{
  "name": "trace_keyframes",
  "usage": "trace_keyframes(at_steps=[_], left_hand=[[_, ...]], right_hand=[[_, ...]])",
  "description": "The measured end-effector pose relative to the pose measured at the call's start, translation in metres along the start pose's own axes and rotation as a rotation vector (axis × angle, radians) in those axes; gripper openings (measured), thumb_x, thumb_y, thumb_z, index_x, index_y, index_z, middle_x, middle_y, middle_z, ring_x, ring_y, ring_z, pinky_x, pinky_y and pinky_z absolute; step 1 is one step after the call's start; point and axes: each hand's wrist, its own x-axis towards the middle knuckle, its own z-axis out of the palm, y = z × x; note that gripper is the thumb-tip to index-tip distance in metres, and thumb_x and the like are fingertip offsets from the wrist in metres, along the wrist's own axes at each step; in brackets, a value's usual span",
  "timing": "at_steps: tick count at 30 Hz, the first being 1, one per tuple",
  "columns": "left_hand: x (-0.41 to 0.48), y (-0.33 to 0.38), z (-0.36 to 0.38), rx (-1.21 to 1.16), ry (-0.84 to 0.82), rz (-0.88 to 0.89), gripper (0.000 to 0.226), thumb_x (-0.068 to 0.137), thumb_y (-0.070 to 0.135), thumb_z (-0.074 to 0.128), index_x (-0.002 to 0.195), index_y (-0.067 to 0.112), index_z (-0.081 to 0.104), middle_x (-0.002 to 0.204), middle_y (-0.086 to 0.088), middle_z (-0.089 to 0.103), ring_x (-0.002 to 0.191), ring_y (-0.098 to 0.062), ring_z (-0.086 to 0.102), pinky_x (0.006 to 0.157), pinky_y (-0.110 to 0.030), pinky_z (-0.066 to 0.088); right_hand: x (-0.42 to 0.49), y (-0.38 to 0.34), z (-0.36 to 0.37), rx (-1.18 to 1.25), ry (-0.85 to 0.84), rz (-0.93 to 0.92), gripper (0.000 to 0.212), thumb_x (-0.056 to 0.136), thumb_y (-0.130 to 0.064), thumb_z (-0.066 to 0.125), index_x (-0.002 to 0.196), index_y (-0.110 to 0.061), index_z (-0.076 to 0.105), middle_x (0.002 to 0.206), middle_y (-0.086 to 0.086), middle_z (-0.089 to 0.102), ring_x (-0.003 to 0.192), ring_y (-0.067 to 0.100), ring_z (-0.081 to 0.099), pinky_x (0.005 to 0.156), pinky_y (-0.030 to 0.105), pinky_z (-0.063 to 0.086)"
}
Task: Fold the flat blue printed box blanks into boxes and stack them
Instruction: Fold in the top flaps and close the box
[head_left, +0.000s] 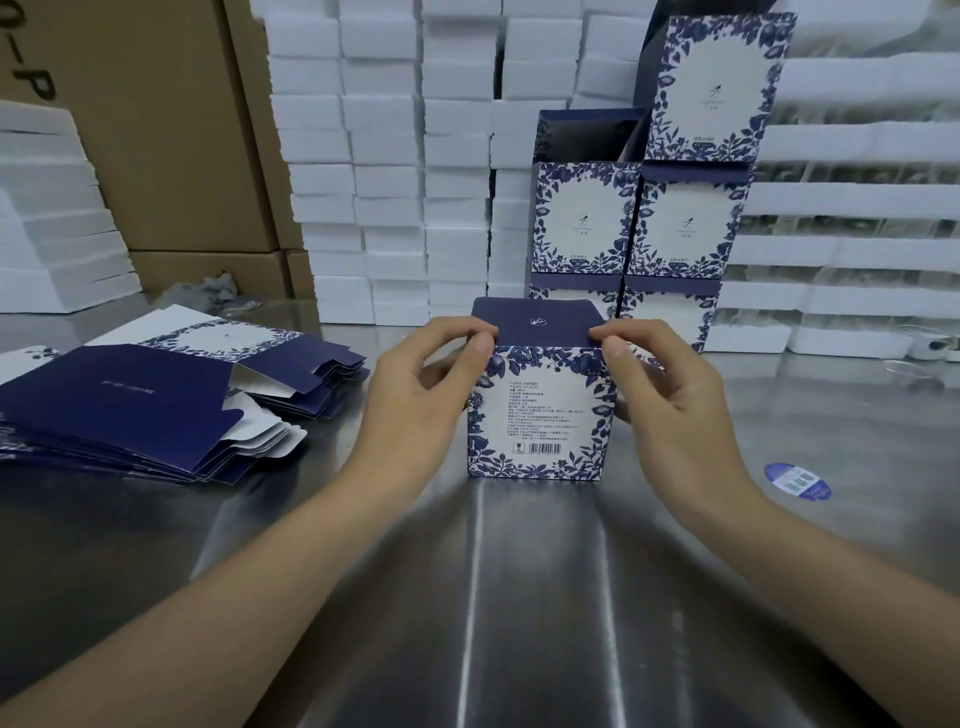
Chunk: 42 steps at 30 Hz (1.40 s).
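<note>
Head view: a folded blue printed box (540, 415) stands upright mid-tabletop (519, 597), the left grip (431, 374) and right grip (670, 384) each pinching a top corner at its navy lid flap (540, 325), flat blanks (145, 410) piled to its left, finished boxes (634, 228) stacked just behind.

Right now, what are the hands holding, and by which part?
The upright folded box, at its top edge: the left hand pinches the left corner, the right hand the right corner.

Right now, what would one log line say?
step: lid fold | left hand: pinches lid | right hand: pinches lid | box: upright on table | blanks: piled left | stack: behind box
</note>
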Motion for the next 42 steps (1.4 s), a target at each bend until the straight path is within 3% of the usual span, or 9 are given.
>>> trace_keyframes(at_steps=[5,9,17,23,25,29,32,37,42], left_hand=[[-0.011,0.001,0.003,0.175,-0.069,0.210,0.058,0.083,0.003,0.057,0.128,0.039,0.061,0.151,0.007,0.043,0.135,-0.011,0.055,0.097,-0.026,0.057],[-0.015,-0.007,0.002,0.360,-0.153,0.237,0.077,0.085,0.008,0.060,0.147,0.053,0.047,0.159,0.018,0.028,0.133,-0.001,0.050,0.090,-0.012,0.053],[-0.015,-0.018,0.000,0.545,-0.126,0.261,0.051,0.106,0.027,0.059,0.149,0.052,0.046,0.153,0.025,0.038,0.134,-0.001,0.048,0.078,-0.019,0.058],[-0.015,-0.019,0.000,0.615,-0.124,0.230,0.045,0.107,0.038,0.057,0.151,0.048,0.048,0.154,0.027,0.033,0.136,-0.001,0.046,0.100,-0.039,0.056],[-0.013,-0.018,0.001,0.625,-0.103,0.221,0.038,0.107,0.040,0.057,0.145,0.046,0.054,0.151,0.027,0.034,0.135,0.002,0.044,0.105,-0.036,0.052],[-0.012,-0.010,0.006,0.779,-0.079,0.312,0.036,0.103,0.044,0.056,0.138,0.035,0.058,0.156,0.021,0.038,0.146,-0.004,0.031,0.108,-0.004,0.024],[-0.011,-0.005,0.007,0.809,-0.108,0.333,0.038,0.102,0.043,0.056,0.137,0.029,0.058,0.145,0.018,0.053,0.137,-0.006,0.043,0.108,-0.016,0.035],[-0.012,0.000,0.006,0.742,-0.096,0.350,0.026,0.103,0.039,0.060,0.128,0.034,0.065,0.132,0.023,0.059,0.128,-0.004,0.052,0.103,-0.010,0.034],[-0.014,0.000,0.007,0.614,-0.107,0.288,0.011,0.101,0.043,0.063,0.106,0.038,0.071,0.136,0.022,0.055,0.134,-0.003,0.051,0.101,-0.017,0.040]], right_hand=[[-0.009,0.001,0.002,-0.081,-0.026,-0.148,0.063,0.086,0.004,0.049,0.140,-0.027,0.057,0.148,-0.002,0.054,0.139,0.019,0.055,0.109,0.047,0.052],[-0.013,0.008,0.001,-0.244,-0.024,-0.115,0.079,0.081,-0.002,0.051,0.148,-0.044,0.048,0.147,-0.020,0.045,0.137,0.014,0.052,0.108,0.045,0.052],[-0.013,0.013,0.001,-0.428,-0.041,-0.106,0.065,0.099,-0.016,0.067,0.148,-0.052,0.045,0.138,-0.021,0.044,0.115,0.006,0.061,0.100,0.042,0.055],[-0.011,0.015,0.002,-0.502,-0.031,-0.088,0.046,0.101,-0.028,0.066,0.143,-0.042,0.055,0.136,-0.013,0.045,0.118,0.004,0.055,0.107,0.037,0.048],[-0.011,0.014,0.003,-0.522,-0.020,-0.117,0.041,0.101,-0.029,0.067,0.141,-0.035,0.058,0.140,-0.009,0.047,0.131,0.007,0.050,0.115,0.034,0.041],[-0.008,0.010,0.000,-0.559,-0.079,-0.231,0.038,0.101,-0.016,0.068,0.137,-0.020,0.060,0.148,-0.009,0.053,0.145,0.008,0.042,0.121,0.027,0.032],[-0.007,0.007,0.001,-0.523,-0.124,-0.284,0.033,0.100,-0.017,0.068,0.132,-0.021,0.062,0.134,-0.011,0.059,0.135,0.011,0.052,0.113,0.034,0.042],[-0.005,-0.002,0.006,-0.461,-0.111,-0.275,0.018,0.098,-0.030,0.066,0.116,-0.025,0.064,0.116,-0.015,0.062,0.117,0.010,0.058,0.098,0.026,0.046],[-0.009,-0.003,0.004,-0.443,-0.175,-0.223,0.010,0.100,-0.031,0.064,0.105,-0.024,0.066,0.135,-0.007,0.061,0.142,0.002,0.045,0.112,0.025,0.037]])
